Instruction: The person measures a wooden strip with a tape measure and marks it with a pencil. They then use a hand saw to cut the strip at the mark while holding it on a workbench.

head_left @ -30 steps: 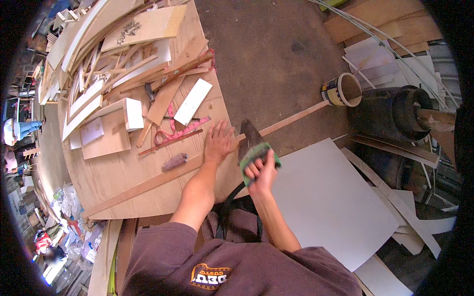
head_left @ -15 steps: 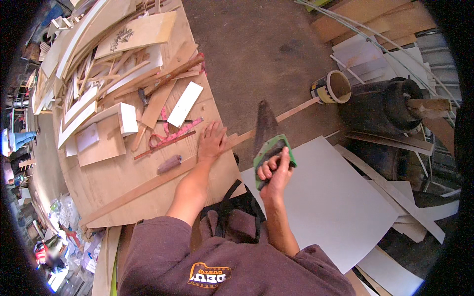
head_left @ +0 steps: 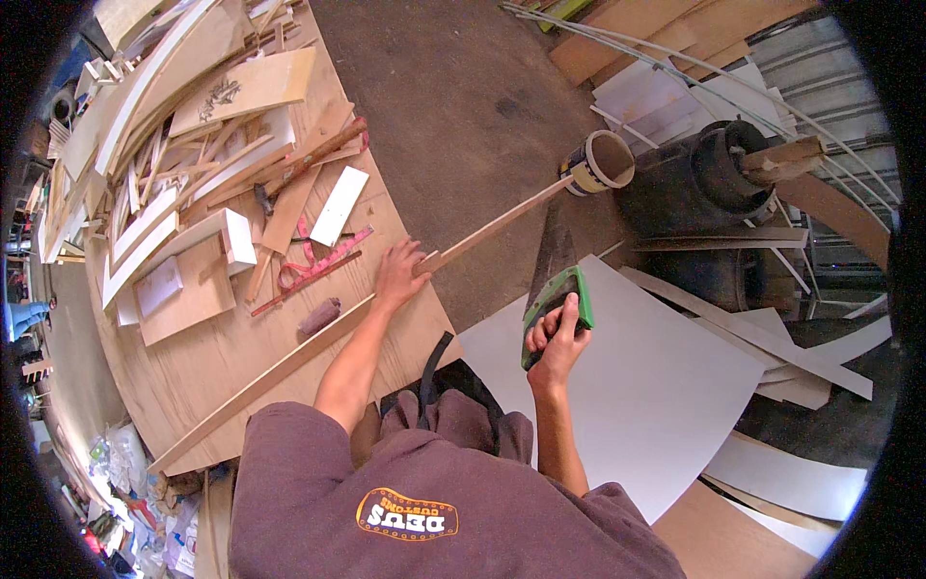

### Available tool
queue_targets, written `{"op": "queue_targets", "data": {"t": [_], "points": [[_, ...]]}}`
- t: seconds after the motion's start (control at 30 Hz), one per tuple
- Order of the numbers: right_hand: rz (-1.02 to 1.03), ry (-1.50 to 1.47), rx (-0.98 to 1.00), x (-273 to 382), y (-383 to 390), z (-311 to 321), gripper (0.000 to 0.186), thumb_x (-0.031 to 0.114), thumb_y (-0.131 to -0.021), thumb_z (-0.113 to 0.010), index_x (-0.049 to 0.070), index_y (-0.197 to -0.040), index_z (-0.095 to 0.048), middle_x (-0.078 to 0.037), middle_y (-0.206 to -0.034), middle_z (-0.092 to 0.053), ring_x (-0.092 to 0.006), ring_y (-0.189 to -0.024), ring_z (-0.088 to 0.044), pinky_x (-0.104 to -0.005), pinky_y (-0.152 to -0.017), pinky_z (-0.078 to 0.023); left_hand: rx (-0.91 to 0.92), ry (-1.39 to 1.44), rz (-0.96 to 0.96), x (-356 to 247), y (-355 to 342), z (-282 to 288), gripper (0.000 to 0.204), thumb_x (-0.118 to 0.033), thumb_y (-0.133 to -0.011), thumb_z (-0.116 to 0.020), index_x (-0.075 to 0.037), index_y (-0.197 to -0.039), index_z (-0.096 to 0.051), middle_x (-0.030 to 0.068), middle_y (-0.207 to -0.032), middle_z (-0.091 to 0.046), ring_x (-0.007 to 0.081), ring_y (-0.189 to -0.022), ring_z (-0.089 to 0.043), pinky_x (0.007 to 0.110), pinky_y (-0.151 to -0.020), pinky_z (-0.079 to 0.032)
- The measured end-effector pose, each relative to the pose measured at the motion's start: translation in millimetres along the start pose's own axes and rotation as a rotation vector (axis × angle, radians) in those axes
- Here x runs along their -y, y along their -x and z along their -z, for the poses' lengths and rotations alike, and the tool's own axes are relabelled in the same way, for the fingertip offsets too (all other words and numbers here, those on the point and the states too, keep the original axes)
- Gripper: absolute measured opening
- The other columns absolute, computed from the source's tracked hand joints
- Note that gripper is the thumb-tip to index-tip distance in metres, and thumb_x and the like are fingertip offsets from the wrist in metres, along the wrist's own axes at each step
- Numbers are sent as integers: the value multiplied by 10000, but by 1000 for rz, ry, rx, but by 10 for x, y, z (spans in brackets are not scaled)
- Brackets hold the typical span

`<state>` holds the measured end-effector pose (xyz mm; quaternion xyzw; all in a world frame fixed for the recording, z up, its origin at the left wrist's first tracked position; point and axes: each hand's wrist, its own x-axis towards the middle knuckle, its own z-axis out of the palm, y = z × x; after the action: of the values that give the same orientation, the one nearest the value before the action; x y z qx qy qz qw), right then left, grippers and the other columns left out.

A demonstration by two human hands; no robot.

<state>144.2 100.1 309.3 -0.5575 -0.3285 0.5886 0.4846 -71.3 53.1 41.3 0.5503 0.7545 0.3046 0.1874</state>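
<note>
My left hand (head_left: 399,275) rests with fingers spread over the long thin wood strip (head_left: 497,222) at the plywood table's edge. The strip runs diagonally out past the edge toward a bucket. My right hand (head_left: 558,343) is closed on the green handle of a handsaw (head_left: 550,256), its dark blade pointing away from me, right of my left hand and below the overhanging strip in the picture. A purple cylindrical object (head_left: 318,316), pink tape (head_left: 313,261), a white board piece (head_left: 340,205) and a hammer (head_left: 265,201) lie on the table (head_left: 386,376).
Wood offcuts (head_left: 193,145) pile at the back left. Beyond the table stand the bucket (head_left: 603,159) and black drums (head_left: 685,179). A large white sheet (head_left: 632,386), loose boards and long rods (head_left: 675,68) are at the right. A person in blue (head_left: 29,318) is at the far left edge.
My right hand and saw have moved rightward, away from my left hand, which stays on the strip. The scene has shifted somewhat leftward in the picture.
</note>
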Motion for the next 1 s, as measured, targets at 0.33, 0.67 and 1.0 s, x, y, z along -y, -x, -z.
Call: {"op": "queue_targets", "data": {"t": [0.33,0.67,1.0], "points": [[-53,-22,-146,-44,74,99,422,366,-974,-575,123,-687,-382,33,-576,-336,-81,-404,-330,-265,-366,-277,-155,153,31,-222,199,-303,429,-201,-726,-753,-57,-1100,-600,129,-1186,-562,332,-1166,-485,437,-1001,-389],[-312,-89,-103,-608,-18,4,360,353,-976,-572,126,-778,-376,30,-610,-334,-81,-443,-327,-270,-373,-292,7,24,-34,-36,355,106,463,-240,-727,-763,-38,-1113,-606,156,-1075,-570,337,-1061,-536,440,-933,-445],[-328,-334,-142,-766,-565,-480,313,389,-995,-531,116,-889,-419,31,-634,-332,-82,-475,-325,-257,-415,-292,18,-88,-79,-206,154,-164,313,-328,-891,-603,-71,-1062,-656,138,-1183,-577,299,-1196,-497,500,-1071,-298]]}}
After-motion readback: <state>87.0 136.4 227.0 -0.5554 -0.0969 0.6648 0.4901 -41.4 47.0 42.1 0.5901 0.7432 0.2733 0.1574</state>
